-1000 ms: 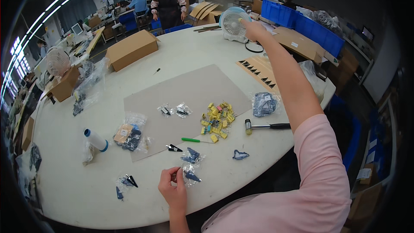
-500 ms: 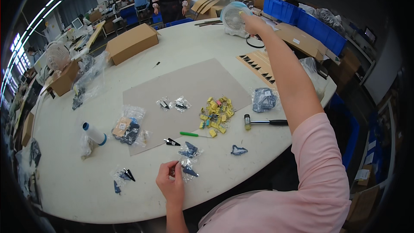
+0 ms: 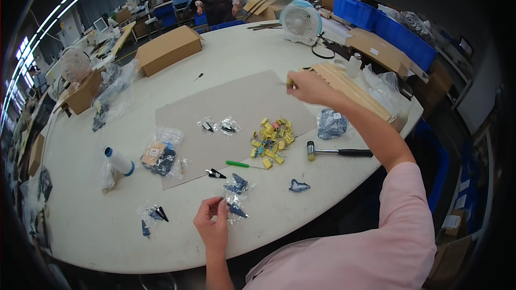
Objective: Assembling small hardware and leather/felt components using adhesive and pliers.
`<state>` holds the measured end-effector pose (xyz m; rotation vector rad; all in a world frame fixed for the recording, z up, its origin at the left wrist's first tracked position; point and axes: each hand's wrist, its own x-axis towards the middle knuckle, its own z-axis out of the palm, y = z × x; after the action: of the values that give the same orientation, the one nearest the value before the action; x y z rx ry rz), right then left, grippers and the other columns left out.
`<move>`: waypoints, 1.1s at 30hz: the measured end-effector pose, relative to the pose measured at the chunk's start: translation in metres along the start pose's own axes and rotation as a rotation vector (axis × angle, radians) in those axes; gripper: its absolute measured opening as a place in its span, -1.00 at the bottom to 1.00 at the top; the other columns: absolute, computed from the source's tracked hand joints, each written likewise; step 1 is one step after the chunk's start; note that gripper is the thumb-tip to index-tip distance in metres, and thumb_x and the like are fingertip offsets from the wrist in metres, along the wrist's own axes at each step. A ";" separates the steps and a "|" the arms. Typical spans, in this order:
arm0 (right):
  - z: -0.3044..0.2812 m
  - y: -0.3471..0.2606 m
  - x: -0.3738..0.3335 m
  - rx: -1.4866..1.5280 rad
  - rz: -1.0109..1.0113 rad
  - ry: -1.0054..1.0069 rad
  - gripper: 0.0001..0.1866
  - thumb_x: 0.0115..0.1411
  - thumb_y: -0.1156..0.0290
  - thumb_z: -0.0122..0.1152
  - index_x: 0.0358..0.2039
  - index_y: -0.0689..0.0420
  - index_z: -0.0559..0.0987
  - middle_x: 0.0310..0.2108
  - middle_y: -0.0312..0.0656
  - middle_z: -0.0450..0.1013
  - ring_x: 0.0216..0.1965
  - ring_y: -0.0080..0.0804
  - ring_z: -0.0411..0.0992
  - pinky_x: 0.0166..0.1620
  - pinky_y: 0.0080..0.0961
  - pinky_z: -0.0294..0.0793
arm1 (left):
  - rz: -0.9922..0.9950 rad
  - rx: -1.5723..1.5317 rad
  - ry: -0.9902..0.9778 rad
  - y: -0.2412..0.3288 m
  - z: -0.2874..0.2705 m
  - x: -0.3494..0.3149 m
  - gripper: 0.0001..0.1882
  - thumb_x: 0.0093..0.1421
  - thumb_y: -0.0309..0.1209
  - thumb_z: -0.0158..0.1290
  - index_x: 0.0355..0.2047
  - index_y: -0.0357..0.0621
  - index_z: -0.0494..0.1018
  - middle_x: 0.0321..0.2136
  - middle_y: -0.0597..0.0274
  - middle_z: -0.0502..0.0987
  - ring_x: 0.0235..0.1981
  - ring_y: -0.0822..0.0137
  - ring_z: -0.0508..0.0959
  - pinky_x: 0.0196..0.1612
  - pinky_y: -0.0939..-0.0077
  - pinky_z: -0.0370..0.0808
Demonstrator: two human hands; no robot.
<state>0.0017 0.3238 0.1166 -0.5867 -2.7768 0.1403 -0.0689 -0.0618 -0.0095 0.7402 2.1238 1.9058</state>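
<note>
Work item: a lower dark-blue piece (image 3: 236,209) in clear wrap, lying on the pale table (image 3: 258,223) near its front edge. The left hand (image 3: 212,220) is at its left side, thumb and fingertips drawn together by the wrap; whether they grip the film or something else cannot be told. The right hand (image 3: 307,87) is raised over the far right part of the grey sheet (image 3: 215,98), fingers curled in, with a small yellowish spot at the fingertips (too small to identify); its grip cannot be confirmed.

Just beyond the work item: an upper dark-blue piece (image 3: 236,183), also in clear wrap. Beyond that, black pointed pieces (image 3: 216,174) and a green-handled tool (image 3: 237,164), its thin shaft directed at a heap of yellow pieces (image 3: 272,138) by the sheet's right edge. Two small clear packets, a left packet (image 3: 206,125) and a right packet (image 3: 230,125), rest on the sheet.

Right of the heap: a hammer (image 3: 336,152), handle to the right, with a bagged blue bundle (image 3: 331,123) behind it. A loose blue scrap (image 3: 299,186) lies nearer the front edge.

Left: a larger clear bag (image 3: 164,153) overlapping the sheet, then a tilted blue-ended roll (image 3: 119,161).

Far side: a cardboard box (image 3: 168,50) and a fan (image 3: 301,23).
</note>
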 end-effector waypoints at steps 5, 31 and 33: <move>0.055 -0.102 -0.132 0.657 -0.065 -0.197 -0.81 0.14 0.37 0.29 -0.35 0.21 0.50 -0.47 -0.05 0.52 -0.41 -0.23 0.51 -0.32 -0.39 0.47 | -0.140 -0.270 -0.161 0.017 0.021 -0.012 -0.89 0.18 -0.58 0.12 -0.28 -0.34 0.50 -0.47 0.25 0.56 -0.49 0.52 0.56 -0.39 0.68 0.48; 0.075 -0.136 -0.155 0.822 -0.100 -0.260 -0.80 0.07 0.34 0.23 -0.42 0.21 0.49 -0.49 -0.04 0.52 -0.46 -0.11 0.51 -0.36 -0.32 0.45 | 0.276 0.213 -0.222 0.028 0.032 -0.018 -0.92 0.07 -0.57 0.19 -0.39 -0.22 0.54 -0.55 0.16 0.50 -0.62 0.30 0.47 -0.53 0.49 0.39; 0.075 -0.138 -0.153 0.834 -0.090 -0.254 -0.81 0.05 0.35 0.23 -0.42 0.21 0.48 -0.50 -0.04 0.51 -0.46 -0.11 0.51 -0.36 -0.32 0.45 | 0.333 0.283 -0.212 0.027 0.033 -0.012 -0.91 0.07 -0.59 0.20 -0.38 -0.25 0.55 -0.54 0.18 0.51 -0.62 0.43 0.46 -0.54 0.58 0.36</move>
<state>0.0593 0.1325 0.0260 -0.2257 -2.6071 1.3377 -0.0368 -0.0378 0.0092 1.3633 2.2678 1.5864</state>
